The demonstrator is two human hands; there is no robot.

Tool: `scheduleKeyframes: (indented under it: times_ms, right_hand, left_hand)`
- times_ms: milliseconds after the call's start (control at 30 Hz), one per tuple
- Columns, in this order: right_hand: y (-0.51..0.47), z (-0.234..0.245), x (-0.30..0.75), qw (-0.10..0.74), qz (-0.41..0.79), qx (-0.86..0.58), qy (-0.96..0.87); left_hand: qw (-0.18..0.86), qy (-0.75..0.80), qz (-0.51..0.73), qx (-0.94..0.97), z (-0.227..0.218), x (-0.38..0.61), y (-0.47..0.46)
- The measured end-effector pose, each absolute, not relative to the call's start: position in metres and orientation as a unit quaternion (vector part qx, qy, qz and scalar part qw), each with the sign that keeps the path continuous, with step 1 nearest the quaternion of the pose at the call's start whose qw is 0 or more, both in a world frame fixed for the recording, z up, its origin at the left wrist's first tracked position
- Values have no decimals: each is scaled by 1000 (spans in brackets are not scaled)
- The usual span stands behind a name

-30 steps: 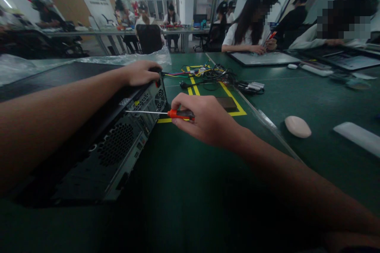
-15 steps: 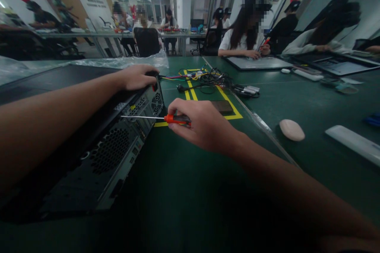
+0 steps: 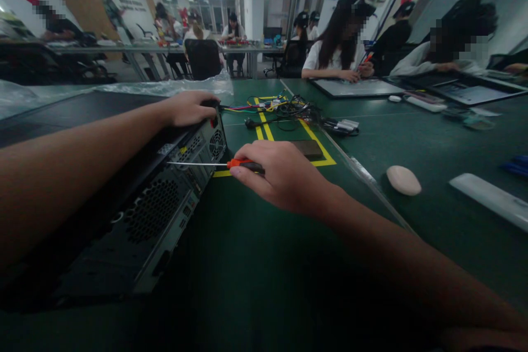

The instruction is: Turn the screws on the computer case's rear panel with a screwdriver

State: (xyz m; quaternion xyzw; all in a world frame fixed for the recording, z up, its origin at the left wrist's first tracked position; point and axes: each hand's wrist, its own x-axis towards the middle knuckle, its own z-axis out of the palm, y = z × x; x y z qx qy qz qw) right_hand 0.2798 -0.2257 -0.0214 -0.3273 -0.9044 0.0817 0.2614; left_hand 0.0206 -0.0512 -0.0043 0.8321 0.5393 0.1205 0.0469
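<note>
A black desktop computer case point(image 3: 136, 214) lies on its side on the green table point(image 3: 264, 264), its vented rear panel facing me. My left hand point(image 3: 190, 108) rests curled over the case's far top corner, gripping it. My right hand point(image 3: 280, 176) is closed round a screwdriver point(image 3: 231, 164) with a red and black handle. Its thin metal shaft points left, and the tip touches the rear panel near the small fan grille.
Tangled coloured cables point(image 3: 284, 105) and a dark flat block point(image 3: 307, 148) lie inside a yellow taped square. A pale oval object point(image 3: 403, 180) and a white bar point(image 3: 487, 201) sit at the right. Crumpled plastic film point(image 3: 165, 86) lies behind the case. Other people work at tables beyond.
My right hand and the screwdriver have stayed at the rear panel, shifting only slightly. The view has tilted a little. My left hand remains on the case corner.
</note>
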Motion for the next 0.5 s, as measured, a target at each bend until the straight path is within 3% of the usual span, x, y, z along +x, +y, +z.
scheduleKeyframes:
  times_ms: [500]
  right_hand:
    - [-225,-25,280,298,73,-305,-902]
  left_hand:
    - [42,539,114,833,0,23,-56]
